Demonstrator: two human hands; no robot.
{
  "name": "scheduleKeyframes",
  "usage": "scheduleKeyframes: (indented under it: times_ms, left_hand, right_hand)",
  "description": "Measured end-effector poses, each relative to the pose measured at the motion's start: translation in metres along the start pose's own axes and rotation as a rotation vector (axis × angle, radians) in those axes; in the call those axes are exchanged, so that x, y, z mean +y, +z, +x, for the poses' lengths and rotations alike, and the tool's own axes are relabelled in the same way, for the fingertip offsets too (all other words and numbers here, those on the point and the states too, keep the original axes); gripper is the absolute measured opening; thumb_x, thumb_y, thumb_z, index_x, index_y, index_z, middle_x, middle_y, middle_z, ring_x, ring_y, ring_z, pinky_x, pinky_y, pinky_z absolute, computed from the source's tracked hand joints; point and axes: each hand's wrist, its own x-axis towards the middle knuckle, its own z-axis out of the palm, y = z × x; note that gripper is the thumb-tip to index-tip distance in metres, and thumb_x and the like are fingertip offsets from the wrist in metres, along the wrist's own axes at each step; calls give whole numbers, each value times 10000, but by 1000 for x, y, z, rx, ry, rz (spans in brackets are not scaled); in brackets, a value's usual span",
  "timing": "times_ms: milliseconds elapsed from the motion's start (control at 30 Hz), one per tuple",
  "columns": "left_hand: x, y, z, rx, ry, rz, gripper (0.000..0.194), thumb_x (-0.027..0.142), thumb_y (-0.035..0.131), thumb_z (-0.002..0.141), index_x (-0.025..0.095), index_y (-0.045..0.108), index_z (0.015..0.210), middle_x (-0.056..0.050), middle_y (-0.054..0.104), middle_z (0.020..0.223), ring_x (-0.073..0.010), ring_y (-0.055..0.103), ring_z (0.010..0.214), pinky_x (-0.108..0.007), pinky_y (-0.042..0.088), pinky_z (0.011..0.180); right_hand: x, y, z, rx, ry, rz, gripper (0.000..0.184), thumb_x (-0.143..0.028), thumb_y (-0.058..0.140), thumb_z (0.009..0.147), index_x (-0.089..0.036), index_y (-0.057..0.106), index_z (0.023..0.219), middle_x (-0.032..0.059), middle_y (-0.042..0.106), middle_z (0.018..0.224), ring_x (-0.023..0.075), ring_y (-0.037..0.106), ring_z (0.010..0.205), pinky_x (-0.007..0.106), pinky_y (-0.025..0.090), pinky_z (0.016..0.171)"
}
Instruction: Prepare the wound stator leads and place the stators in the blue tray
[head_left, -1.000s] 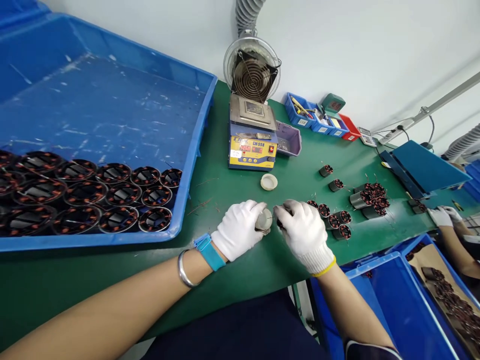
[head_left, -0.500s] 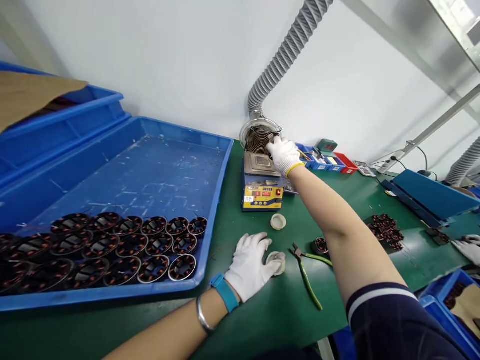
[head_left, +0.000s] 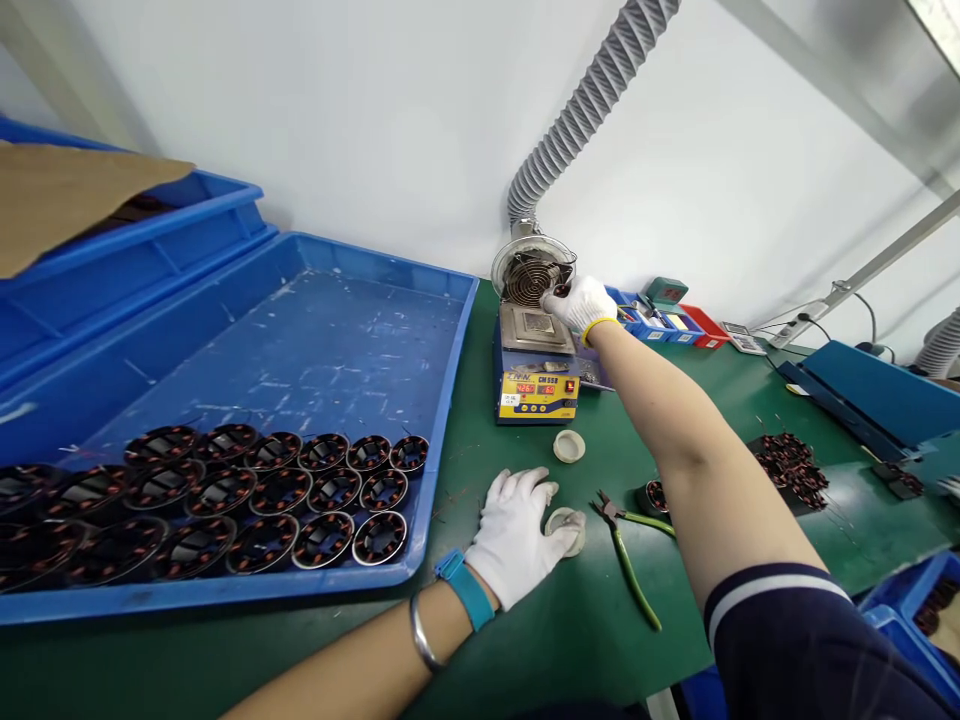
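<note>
My right hand (head_left: 581, 303), in a white glove, reaches to the back over a yellow and blue solder pot (head_left: 537, 372) with red digits. Its fingers are closed on a small dark wound stator (head_left: 561, 290), mostly hidden by the glove. My left hand (head_left: 520, 540), also gloved, lies on the green bench with its fingers apart. Its thumb touches a small whitish round cup (head_left: 564, 522). A second such cup (head_left: 569, 447) sits between that hand and the pot. Green-handled cutters (head_left: 621, 540) lie open to the right. Near my right forearm stands another stator (head_left: 655, 495).
A large blue tray (head_left: 352, 320) at left holds rows of stators (head_left: 381, 538). Behind the pot rises a grey extraction hose (head_left: 592, 105). Small blue bins (head_left: 652, 328), a red bin (head_left: 705, 327) and a pile of wound parts (head_left: 791, 465) lie at right.
My right hand has turned and drawn slightly lower by the pot, and the dark stator now shows at its fingers. My left hand stays by the cup. The view has shifted a little.
</note>
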Motion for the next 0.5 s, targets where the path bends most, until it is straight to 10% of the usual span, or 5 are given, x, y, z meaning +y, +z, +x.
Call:
scheduleKeyframes:
  times_ms: [267, 500]
  left_hand:
    - [0, 0, 0, -23, -16, 22, 434, 442, 652, 776, 164, 654, 1109, -123, 617, 1261, -309, 537, 1198, -559, 296, 1124]
    - [2, -4, 3, -93, -28, 102, 431, 388, 665, 760, 161, 659, 1127, -118, 610, 1299, -306, 539, 1197, -533, 315, 1122]
  right_hand:
    - [-7, -7, -12, 56, 26, 70, 436, -529, 503, 849, -157, 655, 1019, 137, 695, 1011, 294, 654, 985, 399, 514, 845]
    - [66, -47, -80, 7, 64, 483, 545, -522, 571, 814, -175, 570, 1235, 67, 692, 987, 186, 646, 837, 339, 529, 783]
